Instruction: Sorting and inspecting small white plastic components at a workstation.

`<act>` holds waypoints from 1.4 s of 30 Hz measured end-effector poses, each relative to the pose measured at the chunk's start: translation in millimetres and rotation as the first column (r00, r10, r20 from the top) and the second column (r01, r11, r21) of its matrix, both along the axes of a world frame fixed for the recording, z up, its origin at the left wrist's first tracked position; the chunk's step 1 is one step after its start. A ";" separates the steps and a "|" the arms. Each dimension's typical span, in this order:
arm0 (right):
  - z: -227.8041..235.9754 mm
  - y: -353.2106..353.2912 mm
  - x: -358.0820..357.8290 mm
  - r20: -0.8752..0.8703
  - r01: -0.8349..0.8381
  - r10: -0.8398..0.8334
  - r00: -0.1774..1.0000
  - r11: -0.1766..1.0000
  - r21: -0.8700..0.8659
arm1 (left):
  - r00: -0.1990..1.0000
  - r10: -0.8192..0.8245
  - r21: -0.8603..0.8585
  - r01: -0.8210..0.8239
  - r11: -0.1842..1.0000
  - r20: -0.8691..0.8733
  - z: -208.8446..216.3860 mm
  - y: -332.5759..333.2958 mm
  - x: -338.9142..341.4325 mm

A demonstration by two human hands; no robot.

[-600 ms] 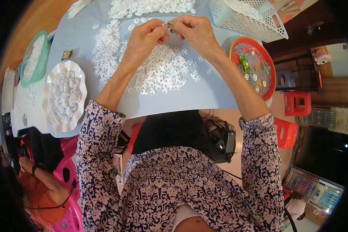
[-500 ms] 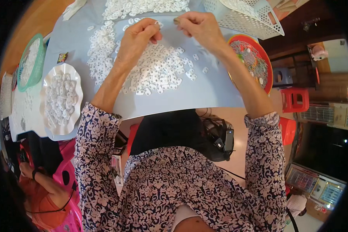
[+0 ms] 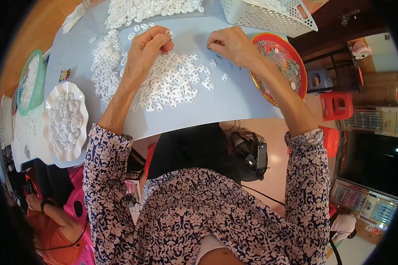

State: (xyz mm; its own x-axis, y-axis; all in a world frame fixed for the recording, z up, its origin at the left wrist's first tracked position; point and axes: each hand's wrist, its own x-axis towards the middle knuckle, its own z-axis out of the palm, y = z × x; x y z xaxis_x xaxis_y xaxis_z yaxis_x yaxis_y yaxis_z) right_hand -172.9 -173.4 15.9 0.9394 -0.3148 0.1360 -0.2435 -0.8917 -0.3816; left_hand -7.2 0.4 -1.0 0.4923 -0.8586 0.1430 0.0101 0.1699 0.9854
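My left hand (image 3: 144,49) is closed in a pinch above the pile, with a small white plastic piece with holes (image 3: 169,33) at its fingertips. To its right, my right hand (image 3: 232,45) has its fingers curled together low over the table; whatever they hold is too small or hidden to name. Under and between my hands lies a loose pile of white plastic pieces (image 3: 170,81). A red round tray (image 3: 302,66) with tangled small grey metal parts sits just right of my right hand, partly behind my forearm.
More white pieces (image 3: 152,8) lie at the far edge, beside a white perforated basket (image 3: 252,20). At left stand a scalloped white dish (image 3: 82,128) of pieces and a green basket (image 3: 43,75). A small wrapper (image 3: 64,74) lies on the table (image 3: 216,108). Another person's arm (image 3: 59,214) shows lower left.
My hands have moved apart. The right one has come lower and toward the red tray, while the left keeps its pinch on the white piece. The whole view has shifted slightly.
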 end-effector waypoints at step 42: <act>1.3 45.4 41.0 0.254 -0.030 -0.308 0.917 0.581 0.813 | 0.996 0.017 0.049 -0.021 0.999 0.085 5.3 2.6 -7.3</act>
